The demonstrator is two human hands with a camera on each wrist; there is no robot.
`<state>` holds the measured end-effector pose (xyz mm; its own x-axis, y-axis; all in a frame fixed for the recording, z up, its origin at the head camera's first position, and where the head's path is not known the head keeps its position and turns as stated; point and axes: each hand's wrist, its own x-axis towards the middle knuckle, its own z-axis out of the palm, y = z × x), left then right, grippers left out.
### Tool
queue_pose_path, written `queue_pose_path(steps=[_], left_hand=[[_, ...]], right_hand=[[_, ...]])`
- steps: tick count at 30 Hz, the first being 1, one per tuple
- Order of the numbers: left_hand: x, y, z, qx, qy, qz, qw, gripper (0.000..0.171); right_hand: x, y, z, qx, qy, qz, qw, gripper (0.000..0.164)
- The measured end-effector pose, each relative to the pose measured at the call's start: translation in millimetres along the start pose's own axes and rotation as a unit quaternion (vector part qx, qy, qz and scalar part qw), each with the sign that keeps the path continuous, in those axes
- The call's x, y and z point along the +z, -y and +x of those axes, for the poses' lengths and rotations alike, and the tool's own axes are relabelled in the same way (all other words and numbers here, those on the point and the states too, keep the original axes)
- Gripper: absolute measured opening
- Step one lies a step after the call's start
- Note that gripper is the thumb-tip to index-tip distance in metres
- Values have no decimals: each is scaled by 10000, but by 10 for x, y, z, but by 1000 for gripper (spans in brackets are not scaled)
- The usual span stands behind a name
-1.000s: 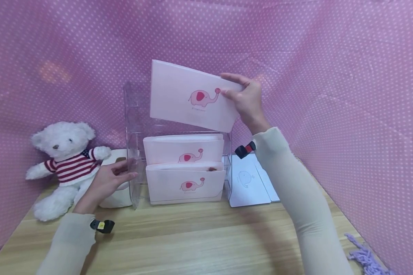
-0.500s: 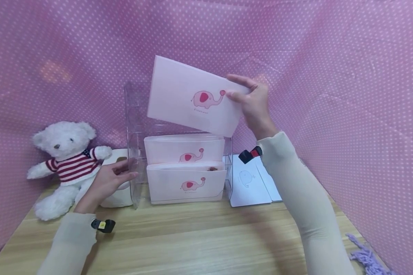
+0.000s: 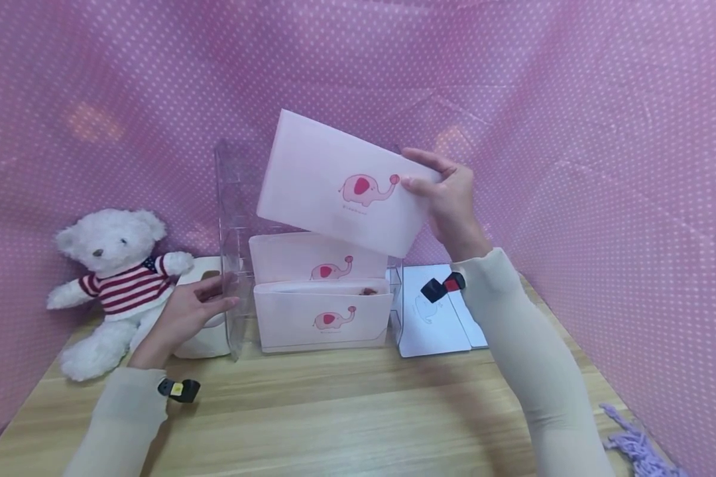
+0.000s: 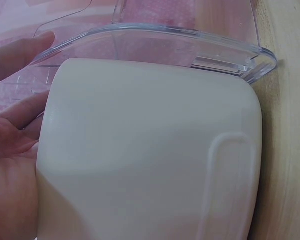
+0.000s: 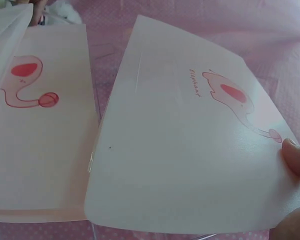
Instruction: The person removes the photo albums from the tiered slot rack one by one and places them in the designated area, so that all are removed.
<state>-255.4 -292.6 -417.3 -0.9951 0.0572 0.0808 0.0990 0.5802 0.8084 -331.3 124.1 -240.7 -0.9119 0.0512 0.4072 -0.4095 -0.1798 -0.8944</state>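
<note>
My right hand pinches the right end of a pale pink folder with an elephant print, thumb in front and fingers behind. The folder is tilted, its left end higher, above a clear plastic rack. Two similar pink folders stand in the rack, a rear folder and a front folder. At the rack's left side panel, my left hand holds the edge between thumb and fingers. The left wrist view shows the thumb at the panel rim, beside a cream container.
A white teddy bear in a striped sweater sits at the left beside the cream container. Right of the rack lie pale blue sheets with a whale drawing. Purple yarn lies at the table's right edge. Pink dotted cloth surrounds the table.
The right hand has moved right, and in the last half second down, lowering the folder towards the rear folder. The folder tilts more. The left hand has stayed at the rack.
</note>
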Motion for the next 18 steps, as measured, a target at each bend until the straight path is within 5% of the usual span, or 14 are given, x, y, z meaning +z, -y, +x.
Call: queue_pose_path(steps=[18], left_hand=[[4,-4,2,55,-33,-14,10000,72]], right_hand=[[-146,-200,-407,444,297,99,9985,40]])
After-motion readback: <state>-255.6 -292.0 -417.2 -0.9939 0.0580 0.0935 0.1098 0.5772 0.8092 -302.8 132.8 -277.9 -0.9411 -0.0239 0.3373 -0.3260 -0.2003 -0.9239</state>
